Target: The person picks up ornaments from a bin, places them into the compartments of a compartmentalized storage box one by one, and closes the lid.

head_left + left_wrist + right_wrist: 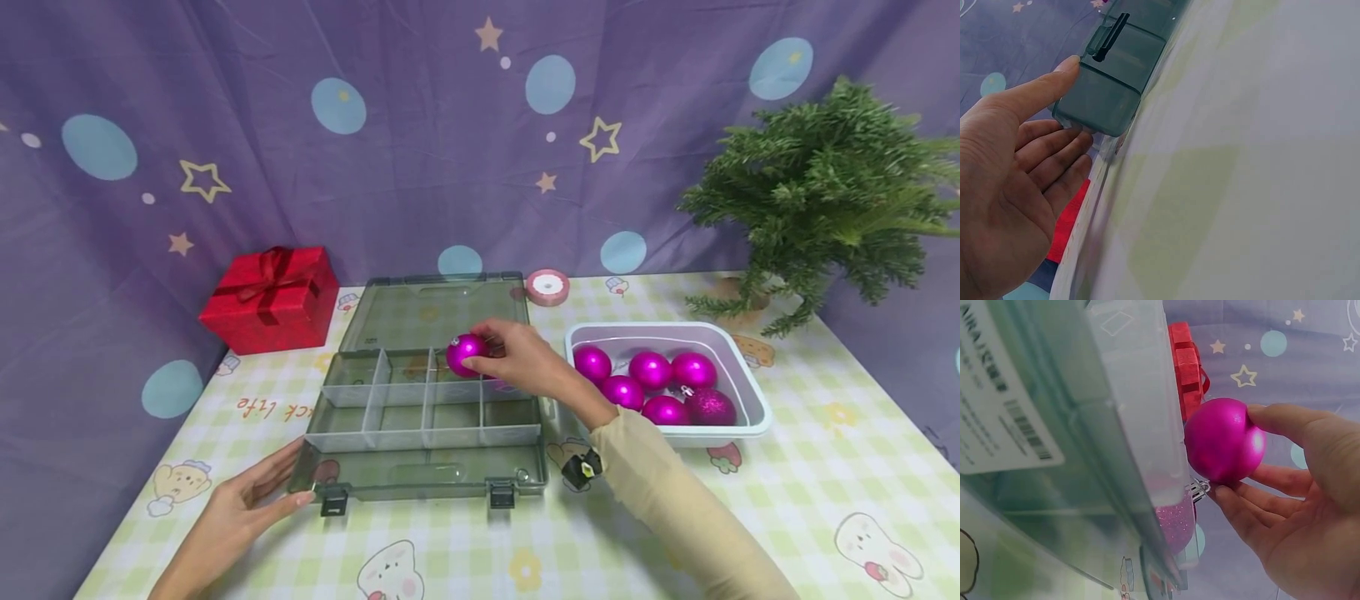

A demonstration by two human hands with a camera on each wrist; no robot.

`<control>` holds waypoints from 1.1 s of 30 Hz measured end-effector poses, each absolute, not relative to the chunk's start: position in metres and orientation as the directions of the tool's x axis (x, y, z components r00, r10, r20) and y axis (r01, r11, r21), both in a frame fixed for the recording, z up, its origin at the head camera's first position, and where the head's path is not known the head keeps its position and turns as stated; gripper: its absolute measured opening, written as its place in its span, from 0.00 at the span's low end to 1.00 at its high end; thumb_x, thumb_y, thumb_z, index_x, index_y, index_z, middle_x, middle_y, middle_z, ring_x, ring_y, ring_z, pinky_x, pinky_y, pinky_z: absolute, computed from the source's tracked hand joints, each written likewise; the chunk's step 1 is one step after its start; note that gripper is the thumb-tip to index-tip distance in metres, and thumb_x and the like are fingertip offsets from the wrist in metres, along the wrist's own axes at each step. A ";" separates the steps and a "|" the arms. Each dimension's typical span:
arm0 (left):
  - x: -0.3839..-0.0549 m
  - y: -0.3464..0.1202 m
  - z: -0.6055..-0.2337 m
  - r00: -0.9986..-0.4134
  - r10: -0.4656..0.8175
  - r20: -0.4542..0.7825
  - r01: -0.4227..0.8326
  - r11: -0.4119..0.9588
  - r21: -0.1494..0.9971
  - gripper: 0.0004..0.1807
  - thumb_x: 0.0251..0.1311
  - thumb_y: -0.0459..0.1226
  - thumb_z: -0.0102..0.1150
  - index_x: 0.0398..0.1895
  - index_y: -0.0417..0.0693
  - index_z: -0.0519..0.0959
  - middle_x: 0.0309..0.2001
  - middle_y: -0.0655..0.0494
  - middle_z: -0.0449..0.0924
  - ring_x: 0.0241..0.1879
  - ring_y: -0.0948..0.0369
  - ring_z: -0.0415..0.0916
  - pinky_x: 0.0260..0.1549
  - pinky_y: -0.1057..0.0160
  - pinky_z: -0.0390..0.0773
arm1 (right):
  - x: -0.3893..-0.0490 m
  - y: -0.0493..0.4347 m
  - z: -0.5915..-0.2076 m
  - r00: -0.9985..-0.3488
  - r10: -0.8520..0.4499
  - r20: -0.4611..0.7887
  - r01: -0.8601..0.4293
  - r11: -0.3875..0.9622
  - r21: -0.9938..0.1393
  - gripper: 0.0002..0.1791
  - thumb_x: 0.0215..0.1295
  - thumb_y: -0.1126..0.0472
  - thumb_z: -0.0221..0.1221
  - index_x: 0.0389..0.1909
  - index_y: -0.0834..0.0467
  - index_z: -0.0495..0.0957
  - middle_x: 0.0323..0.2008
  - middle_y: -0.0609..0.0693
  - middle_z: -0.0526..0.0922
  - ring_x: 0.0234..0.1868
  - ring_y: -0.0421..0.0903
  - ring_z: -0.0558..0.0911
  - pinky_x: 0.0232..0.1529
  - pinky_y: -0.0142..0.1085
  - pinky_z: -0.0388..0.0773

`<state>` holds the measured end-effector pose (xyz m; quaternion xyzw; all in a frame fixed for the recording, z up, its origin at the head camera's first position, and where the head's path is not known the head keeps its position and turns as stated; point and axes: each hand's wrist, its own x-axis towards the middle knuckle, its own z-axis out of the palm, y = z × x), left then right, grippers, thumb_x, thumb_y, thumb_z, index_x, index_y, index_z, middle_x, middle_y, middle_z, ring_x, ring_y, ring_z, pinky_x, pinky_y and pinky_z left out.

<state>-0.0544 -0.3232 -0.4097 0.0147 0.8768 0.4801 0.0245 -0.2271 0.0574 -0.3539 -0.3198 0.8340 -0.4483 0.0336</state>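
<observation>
My right hand pinches a shiny magenta Christmas bauble between thumb and fingers, above the back row of a grey see-through divided box. In the right wrist view, a glittery bauble with a silver cap shows through the box wall, just below the held one. From the head view my right hand mostly hides it. My left hand touches the box's front left corner, its thumb at the front edge and its fairly straight fingers along the side. The box lid lies folded back.
Right of the box stands a white plastic tub with several magenta baubles. A red gift box is at the back left, a pink ribbon roll behind the lid. A small artificial tree rises at the back right.
</observation>
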 end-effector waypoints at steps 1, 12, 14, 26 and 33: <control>-0.055 -0.323 -0.410 -0.999 0.047 -0.027 0.002 0.540 0.842 0.41 0.66 0.43 0.71 0.78 0.38 0.65 0.74 0.41 0.66 0.60 0.84 0.63 0.53 0.80 0.72 | -0.227 0.057 -0.354 -0.791 -0.565 0.234 -0.508 0.393 -0.767 0.20 0.68 0.61 0.69 0.56 0.68 0.80 0.48 0.58 0.86 0.50 0.51 0.85 0.50 0.38 0.84; -0.052 -0.324 -0.410 -0.999 0.037 -0.024 0.001 0.552 0.834 0.41 0.66 0.43 0.71 0.78 0.39 0.65 0.73 0.41 0.67 0.60 0.84 0.64 0.52 0.81 0.72 | -0.226 0.054 -0.354 -0.789 -0.581 0.200 -0.497 0.413 -0.763 0.25 0.70 0.60 0.68 0.62 0.70 0.76 0.56 0.65 0.82 0.56 0.58 0.83 0.58 0.42 0.81; -0.052 -0.324 -0.410 -0.999 0.041 -0.018 0.007 0.552 0.834 0.41 0.66 0.43 0.71 0.77 0.38 0.65 0.73 0.40 0.66 0.60 0.84 0.64 0.53 0.81 0.72 | -0.224 0.055 -0.354 -0.791 -0.581 0.191 -0.491 0.416 -0.765 0.26 0.70 0.61 0.68 0.62 0.70 0.76 0.57 0.65 0.82 0.57 0.58 0.82 0.58 0.43 0.81; -0.055 -0.323 -0.411 -0.999 0.041 -0.030 -0.002 0.565 0.825 0.41 0.67 0.45 0.70 0.78 0.39 0.64 0.74 0.43 0.65 0.60 0.83 0.63 0.53 0.81 0.71 | -0.217 0.074 -0.352 -0.795 -0.572 0.202 -0.467 0.364 -0.805 0.26 0.70 0.59 0.68 0.64 0.67 0.77 0.58 0.63 0.82 0.58 0.60 0.82 0.58 0.44 0.81; -0.054 -0.322 -0.411 -0.999 0.038 -0.020 0.005 0.554 0.833 0.41 0.66 0.44 0.71 0.77 0.37 0.66 0.73 0.42 0.67 0.60 0.83 0.64 0.54 0.81 0.71 | -0.215 0.095 -0.354 -0.816 -0.529 0.234 -0.463 0.356 -0.812 0.25 0.71 0.59 0.67 0.64 0.67 0.76 0.58 0.61 0.82 0.58 0.60 0.81 0.60 0.48 0.79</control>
